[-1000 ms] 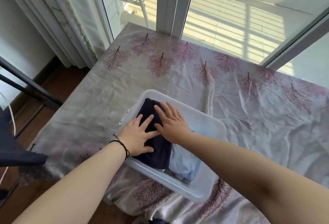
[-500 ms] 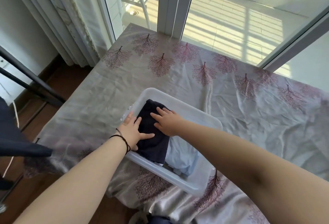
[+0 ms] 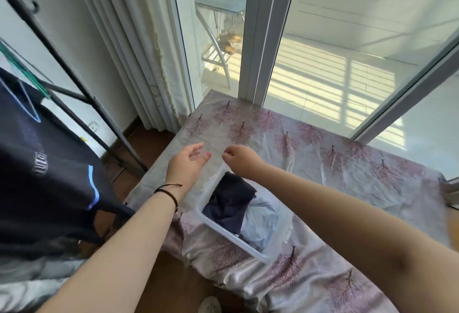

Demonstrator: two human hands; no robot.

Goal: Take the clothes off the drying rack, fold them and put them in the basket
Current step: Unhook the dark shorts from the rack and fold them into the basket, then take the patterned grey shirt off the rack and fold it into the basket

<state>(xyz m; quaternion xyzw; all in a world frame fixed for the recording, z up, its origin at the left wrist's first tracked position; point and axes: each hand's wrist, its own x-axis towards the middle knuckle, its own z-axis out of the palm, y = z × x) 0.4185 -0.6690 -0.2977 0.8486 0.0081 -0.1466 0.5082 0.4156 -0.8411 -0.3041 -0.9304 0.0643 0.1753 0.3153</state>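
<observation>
Dark top: hangs on the drying rack at the far left, off the bed's left edge; soft, light and floppy by my judgement, so I would take it at both shoulders and lift it clear of the bar.
My left hand: raised above the bed near its left edge, fingers loosely spread, holding nothing.
My right hand: just beside the left, fingers curled in on themselves, nothing between them.
Folded dark garment: lies in the basket, on its left side, limp cloth that stays as laid.
Pale blue garment: lies beside it, partly under it, on the basket's right side.
Basket: clear plastic, rests on the tree-print sheet towards the bed's near edge.
</observation>
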